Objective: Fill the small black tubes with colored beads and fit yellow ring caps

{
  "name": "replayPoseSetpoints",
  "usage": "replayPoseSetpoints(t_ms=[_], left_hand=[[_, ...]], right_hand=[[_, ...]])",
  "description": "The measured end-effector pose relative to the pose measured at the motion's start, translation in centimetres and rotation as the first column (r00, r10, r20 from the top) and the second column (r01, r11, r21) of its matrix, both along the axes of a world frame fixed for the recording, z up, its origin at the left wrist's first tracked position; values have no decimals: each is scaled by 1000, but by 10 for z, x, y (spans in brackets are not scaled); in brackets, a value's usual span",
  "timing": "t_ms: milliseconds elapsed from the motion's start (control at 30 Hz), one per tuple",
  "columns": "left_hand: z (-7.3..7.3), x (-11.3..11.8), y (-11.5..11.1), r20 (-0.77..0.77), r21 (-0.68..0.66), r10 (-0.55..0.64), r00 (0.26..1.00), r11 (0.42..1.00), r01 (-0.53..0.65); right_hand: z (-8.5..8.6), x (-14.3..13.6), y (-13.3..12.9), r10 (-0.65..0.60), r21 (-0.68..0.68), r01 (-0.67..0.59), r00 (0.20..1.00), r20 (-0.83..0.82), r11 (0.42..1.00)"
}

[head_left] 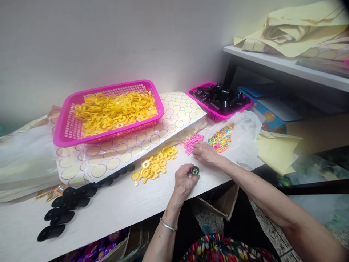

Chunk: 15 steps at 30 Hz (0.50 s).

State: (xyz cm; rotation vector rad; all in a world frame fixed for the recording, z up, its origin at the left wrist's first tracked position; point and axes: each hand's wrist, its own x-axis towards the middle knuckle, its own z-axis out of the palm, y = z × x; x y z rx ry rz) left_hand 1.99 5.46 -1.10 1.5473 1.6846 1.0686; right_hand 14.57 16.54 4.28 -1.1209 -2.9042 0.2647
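Observation:
My left hand [184,181] is closed around a small black cylindrical cup [195,170], its open top facing up with colourful beads inside. Just beyond it, my right hand [204,153] reaches to the edge of a pile of small pink pieces [191,143]; its fingertips are bent together, and whatever they pinch is hidden. Beside that hand lies a clear plastic bag [245,127] with multicoloured beads [222,138] at its mouth. To the left of my hands, yellow ring-shaped plastic pieces [154,165] are heaped on the white table [114,211].
A pink basket of yellow pieces [109,136] rests on sheets of round stickers [136,145]. Another pink basket [218,117] holds black cylinders. Black slant-cut pieces [62,217] line the table's left. A white shelf [286,65] overhangs the right, and an open carton [220,207] stands below.

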Motion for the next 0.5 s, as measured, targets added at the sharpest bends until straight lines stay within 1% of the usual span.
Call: replayPoseSetpoints(t_ms=[100, 200, 300, 367, 433, 500], left_hand=[[-1, -1, 0, -8, -3, -16, 1000, 1000, 16], [-4, -2, 1, -5, 9, -24, 1000, 1000, 24], [-6, -1, 2, 10, 36, -24, 1000, 999, 23], [-6, -1, 1, 16, 47, -21, 1000, 999, 20], [-5, -3, -2, 28, 38, -5, 1000, 999, 4], [-3, -6, -5, 43, 14, 37, 998, 999, -38]], right_hand=[[-7, -3, -3, 5, 4, -6, 998, 63, 1000], [-12, -1, -5, 10, 56, -16, 996, 93, 998], [-12, 0, -8, 48, 121, -60, 994, 102, 991], [-9, 0, -12, 64, 130, -80, 991, 120, 988], [-6, 2, -20, 35, 110, -51, 989, 141, 993], [-3, 6, -34, -39, 58, 31, 989, 139, 998]])
